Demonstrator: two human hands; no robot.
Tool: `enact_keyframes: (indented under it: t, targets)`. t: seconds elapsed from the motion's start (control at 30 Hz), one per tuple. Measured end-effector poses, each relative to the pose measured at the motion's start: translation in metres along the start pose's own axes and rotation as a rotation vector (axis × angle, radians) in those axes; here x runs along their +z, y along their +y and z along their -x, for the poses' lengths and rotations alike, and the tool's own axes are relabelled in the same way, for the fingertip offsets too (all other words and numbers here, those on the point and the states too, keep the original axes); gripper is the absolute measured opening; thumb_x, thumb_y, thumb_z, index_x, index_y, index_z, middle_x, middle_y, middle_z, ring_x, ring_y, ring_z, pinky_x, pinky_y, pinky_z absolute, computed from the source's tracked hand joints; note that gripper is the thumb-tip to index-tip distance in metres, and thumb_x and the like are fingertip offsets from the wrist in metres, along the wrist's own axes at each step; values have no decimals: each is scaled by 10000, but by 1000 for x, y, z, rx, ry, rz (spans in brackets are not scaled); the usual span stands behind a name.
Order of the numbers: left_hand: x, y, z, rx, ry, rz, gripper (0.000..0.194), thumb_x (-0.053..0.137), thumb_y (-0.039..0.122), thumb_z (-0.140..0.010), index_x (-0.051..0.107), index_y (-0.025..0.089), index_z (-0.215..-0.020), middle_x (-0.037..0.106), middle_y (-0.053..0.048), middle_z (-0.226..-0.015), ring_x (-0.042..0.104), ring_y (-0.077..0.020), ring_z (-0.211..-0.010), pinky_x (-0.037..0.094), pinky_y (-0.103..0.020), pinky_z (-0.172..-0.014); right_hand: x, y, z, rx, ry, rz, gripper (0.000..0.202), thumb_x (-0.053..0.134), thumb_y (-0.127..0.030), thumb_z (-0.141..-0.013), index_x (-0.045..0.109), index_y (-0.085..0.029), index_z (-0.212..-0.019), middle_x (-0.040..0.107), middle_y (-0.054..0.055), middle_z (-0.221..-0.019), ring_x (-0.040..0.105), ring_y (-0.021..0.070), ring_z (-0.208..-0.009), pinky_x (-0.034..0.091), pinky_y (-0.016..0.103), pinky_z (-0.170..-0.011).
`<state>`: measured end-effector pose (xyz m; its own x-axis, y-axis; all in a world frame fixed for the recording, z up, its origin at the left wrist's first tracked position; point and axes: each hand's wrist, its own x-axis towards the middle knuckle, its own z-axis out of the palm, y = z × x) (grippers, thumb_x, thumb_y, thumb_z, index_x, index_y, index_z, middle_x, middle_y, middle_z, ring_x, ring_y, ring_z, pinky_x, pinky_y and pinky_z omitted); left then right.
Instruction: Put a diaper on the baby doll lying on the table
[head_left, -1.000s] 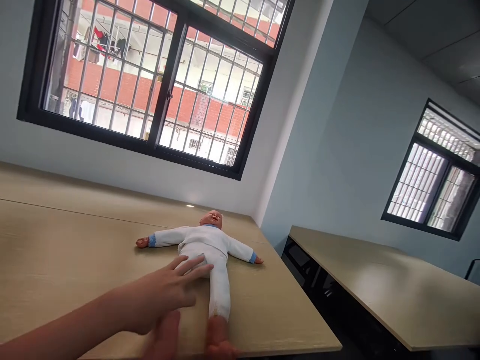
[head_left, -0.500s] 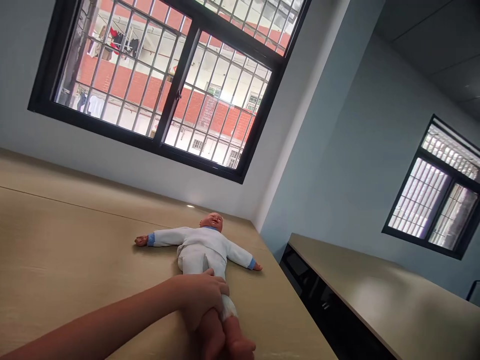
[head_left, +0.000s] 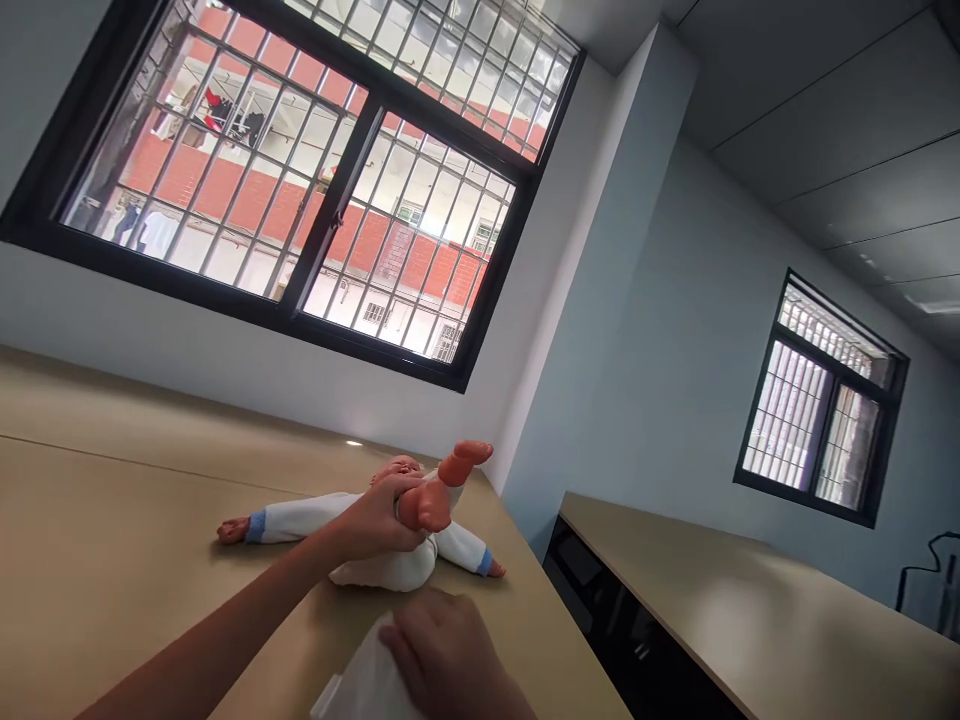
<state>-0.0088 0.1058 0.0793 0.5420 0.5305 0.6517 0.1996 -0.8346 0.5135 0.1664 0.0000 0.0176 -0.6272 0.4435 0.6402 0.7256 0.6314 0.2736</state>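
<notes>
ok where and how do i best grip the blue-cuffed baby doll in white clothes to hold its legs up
Probably hold the doll by both ankles, from the left, where the left hand is: its legs are raised and its reddish feet jut out, which should help stop them slipping.

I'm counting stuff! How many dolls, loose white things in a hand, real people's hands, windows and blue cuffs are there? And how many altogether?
Doll: 1
Loose white thing: 1
Person's hands: 2 (left hand, right hand)
Windows: 2 (big window, small window)
Blue cuffs: 2
Total: 8
</notes>
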Motion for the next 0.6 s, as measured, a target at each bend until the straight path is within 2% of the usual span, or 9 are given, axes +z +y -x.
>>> enact_keyframes:
  t: [0.07,0.17,0.27,0.33,0.4,0.47,0.53,0.6]
  targets:
    - [-1,-5,-1,11,79,49,160,665,280,-643,557,193,-723,602,-36,-939,473,-299,-1150,434,-363,-971,18,9,-11,-18,6,70,285,442,-288,-996,582,-200,-764,601,12,-661,559,148,-572,350,244,-504]
    - [2,-11,2,23,133,127,165,647,223,-600,500,197,-671,583,-37,-914,472,-288,-1125,444,-356,-946,60,17,-11,-54,53,151,247,516,-310,-950,604,-207,-743,578,22,-670,541,163,-569,333,252,-487]
    - [3,-11,7,-1,139,190,180,624,186,-584,453,200,-639,532,-17,-831,496,-246,-1017,454,-317,-853,103,20,0,-44,227,191,264,557,-307,-899,607,-217,-656,529,34,-629,510,184,-587,345,270,-523]
    - [2,-8,10,-44,97,256,176,613,178,-602,443,201,-644,478,16,-743,497,-191,-869,436,-276,-753,120,21,7,-5,291,181,253,586,-284,-862,607,-224,-617,519,39,-619,501,195,-611,358,286,-555]
    - [0,-6,13,-71,48,325,157,605,166,-618,459,196,-666,451,39,-702,469,-152,-769,403,-255,-695,123,21,12,21,199,168,187,635,-226,-812,615,-220,-627,557,38,-638,518,194,-625,355,284,-557]
    - [-2,-5,15,-74,35,371,145,604,149,-625,483,191,-693,473,42,-717,466,-144,-759,390,-256,-691,116,18,12,58,-9,148,104,658,-130,-763,640,-208,-697,629,32,-676,551,181,-612,332,269,-525]
    - [-4,-5,17,-68,32,399,155,609,133,-623,493,189,-708,490,42,-732,474,-146,-765,393,-264,-707,106,12,11,178,-201,111,139,630,-69,-760,668,-201,-784,696,37,-737,596,178,-603,321,266,-495]
    - [-5,-5,19,-66,24,413,167,617,128,-617,492,191,-708,500,40,-744,487,-151,-771,402,-270,-724,104,1,14,331,-331,95,147,606,-82,-778,687,-201,-805,722,67,-763,642,214,-625,371,287,-505]
